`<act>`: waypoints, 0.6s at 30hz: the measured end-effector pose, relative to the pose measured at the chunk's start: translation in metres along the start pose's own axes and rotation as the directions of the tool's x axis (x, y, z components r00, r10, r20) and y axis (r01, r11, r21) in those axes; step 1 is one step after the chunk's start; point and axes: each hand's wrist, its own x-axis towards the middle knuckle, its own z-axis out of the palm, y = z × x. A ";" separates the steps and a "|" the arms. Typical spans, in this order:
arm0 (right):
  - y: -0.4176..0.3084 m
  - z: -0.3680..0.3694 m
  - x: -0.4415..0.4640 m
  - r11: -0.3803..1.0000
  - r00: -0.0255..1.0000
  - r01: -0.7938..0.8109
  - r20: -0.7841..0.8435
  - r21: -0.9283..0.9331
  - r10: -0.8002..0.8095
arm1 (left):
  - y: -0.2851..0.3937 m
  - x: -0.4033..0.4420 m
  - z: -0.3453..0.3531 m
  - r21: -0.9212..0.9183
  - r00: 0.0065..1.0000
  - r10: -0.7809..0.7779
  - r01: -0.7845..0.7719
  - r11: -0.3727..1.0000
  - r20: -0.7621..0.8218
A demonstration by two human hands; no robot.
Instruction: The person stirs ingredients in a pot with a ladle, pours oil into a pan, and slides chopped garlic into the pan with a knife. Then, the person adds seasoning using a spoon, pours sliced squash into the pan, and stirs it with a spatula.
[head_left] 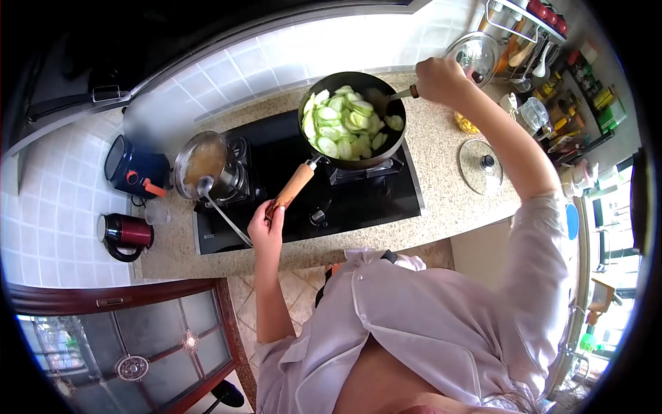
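Note:
My left hand [267, 224] is closed around the wooden handle [296, 185] of a dark wok [353, 164], which sits over the right burner of the black hob [276, 131]. Pale green sliced vegetables [341, 121] fill much of the wok, mostly toward its left side. At the wok's upper right, my right hand [441, 81] is wrapped round the dark handle of a metal spatula [400, 94]. The spatula's far end reaches inside the wok's right side, and its blade is hard to make out.
On the left burner stands a pot [205, 164] of brownish liquid with a ladle [224, 217] in it. A blue appliance [134, 168] and a red kettle [127, 232] stand farther left. A glass lid [480, 167] lies right of the hob; utensils and jars line the right.

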 end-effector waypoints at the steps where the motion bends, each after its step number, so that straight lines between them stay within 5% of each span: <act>1: 0.015 0.015 0.017 1.000 1.000 0.000 -0.002 -0.002 0.000 | -0.001 0.000 -0.001 0.015 1.000 -0.006 0.005 1.000 0.011; 3: 0.035 0.029 0.041 0.852 0.921 -0.187 0.389 0.488 -0.021 | 0.000 0.001 -0.002 0.028 1.000 -0.012 0.012 1.000 0.014; 6: 0.017 0.052 0.021 0.813 0.968 -0.096 0.245 0.574 -0.058 | 0.005 0.002 -0.004 0.115 0.999 0.005 -0.010 0.993 0.050; 7: 0.014 0.067 0.025 0.780 0.974 0.047 0.145 0.624 -0.175 | 0.006 0.002 -0.003 0.109 0.999 0.012 -0.017 0.994 0.041; 14: 0.009 0.011 -0.043 0.885 0.959 0.283 -0.112 0.370 -0.260 | -0.002 0.001 -0.004 0.059 0.999 0.019 -0.022 0.998 0.043; 18: 0.018 -0.018 -0.071 0.914 0.964 0.262 -0.122 0.310 -0.236 | -0.006 0.001 -0.004 0.014 0.998 0.010 -0.011 1.000 0.063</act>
